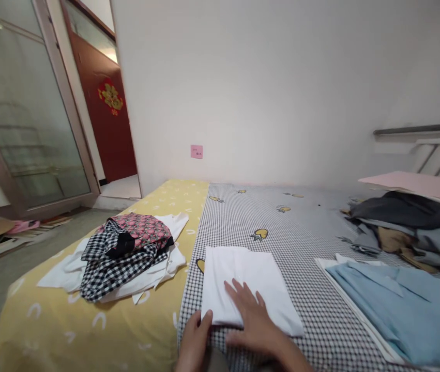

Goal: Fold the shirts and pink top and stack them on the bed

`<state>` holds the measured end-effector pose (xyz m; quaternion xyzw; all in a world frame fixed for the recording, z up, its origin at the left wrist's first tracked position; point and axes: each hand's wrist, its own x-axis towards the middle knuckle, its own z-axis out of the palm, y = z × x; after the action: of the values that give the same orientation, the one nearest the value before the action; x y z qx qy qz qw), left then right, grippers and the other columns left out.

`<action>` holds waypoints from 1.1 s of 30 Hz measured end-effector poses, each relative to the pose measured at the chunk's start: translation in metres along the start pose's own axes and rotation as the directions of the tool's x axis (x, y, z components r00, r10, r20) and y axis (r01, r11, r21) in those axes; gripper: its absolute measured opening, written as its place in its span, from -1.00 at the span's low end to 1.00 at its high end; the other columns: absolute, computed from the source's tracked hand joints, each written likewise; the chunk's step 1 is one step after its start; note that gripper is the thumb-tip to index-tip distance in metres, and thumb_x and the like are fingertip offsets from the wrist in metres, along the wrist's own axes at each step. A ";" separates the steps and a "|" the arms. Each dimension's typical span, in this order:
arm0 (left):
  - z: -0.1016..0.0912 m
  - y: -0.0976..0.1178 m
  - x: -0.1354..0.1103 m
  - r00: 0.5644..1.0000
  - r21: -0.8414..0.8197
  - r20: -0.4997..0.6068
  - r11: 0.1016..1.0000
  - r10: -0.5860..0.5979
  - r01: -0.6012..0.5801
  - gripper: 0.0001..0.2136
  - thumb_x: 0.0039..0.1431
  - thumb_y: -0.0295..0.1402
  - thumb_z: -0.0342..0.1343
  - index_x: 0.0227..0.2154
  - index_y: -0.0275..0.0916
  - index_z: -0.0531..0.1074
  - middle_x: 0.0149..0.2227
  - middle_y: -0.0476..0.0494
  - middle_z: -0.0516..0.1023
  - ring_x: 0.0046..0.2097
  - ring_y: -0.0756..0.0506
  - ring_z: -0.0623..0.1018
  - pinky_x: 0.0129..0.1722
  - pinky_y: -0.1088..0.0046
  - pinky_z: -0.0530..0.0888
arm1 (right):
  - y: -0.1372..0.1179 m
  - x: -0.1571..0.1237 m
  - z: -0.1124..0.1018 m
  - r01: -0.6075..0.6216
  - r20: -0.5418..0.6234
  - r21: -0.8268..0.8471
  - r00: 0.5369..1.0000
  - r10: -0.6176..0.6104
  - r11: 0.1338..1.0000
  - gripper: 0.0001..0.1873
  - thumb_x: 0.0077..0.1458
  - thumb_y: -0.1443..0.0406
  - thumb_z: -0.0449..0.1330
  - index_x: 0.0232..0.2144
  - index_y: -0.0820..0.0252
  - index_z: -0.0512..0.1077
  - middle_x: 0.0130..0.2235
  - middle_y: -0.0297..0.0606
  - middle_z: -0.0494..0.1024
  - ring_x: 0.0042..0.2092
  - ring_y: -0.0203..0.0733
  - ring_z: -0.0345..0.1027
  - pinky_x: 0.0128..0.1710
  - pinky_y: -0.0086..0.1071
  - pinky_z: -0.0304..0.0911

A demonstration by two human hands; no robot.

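A white folded garment (248,268) lies as a flat rectangle on the checked part of the bed cover. My right hand (253,315) rests on it palm down, fingers spread across the near half. At its near left corner, my left hand (196,336) has a fingertip touching the edge, with thumb and finger slightly apart. Most of the left hand's other fingers are hidden. On the yellow side, a loose heap holds a black-and-white checked garment (121,271), a pink patterned cloth (146,230) and white clothing (64,268). To the right lies a light blue folded shirt (401,305).
Dark and brown clothes (401,222) are piled at the right, under a pink board (417,186). A metal rail (421,129) stands beyond them. The bed meets a white wall (274,93) with a pink note (196,151). A red door (103,103) is at the far left.
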<state>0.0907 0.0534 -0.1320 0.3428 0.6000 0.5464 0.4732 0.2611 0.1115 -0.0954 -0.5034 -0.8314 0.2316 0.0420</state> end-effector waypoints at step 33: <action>-0.007 0.008 -0.049 0.827 -0.529 0.269 0.642 -0.494 0.555 -0.61 0.37 -0.07 -0.05 0.20 0.05 0.25 0.07 -0.12 0.54 -0.06 -0.12 0.57 -0.05 0.26 0.44 | 0.069 -0.105 0.069 0.246 0.170 0.688 0.859 0.482 -0.683 -0.46 -0.03 0.05 0.41 0.00 -0.03 0.44 0.03 -0.30 0.63 0.06 -0.03 0.50 0.05 -0.08 0.41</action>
<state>0.0983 0.0073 -0.1149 0.0175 0.4501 0.5251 0.7221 0.3485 0.0243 -0.1692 -0.3244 0.0182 0.7341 0.5963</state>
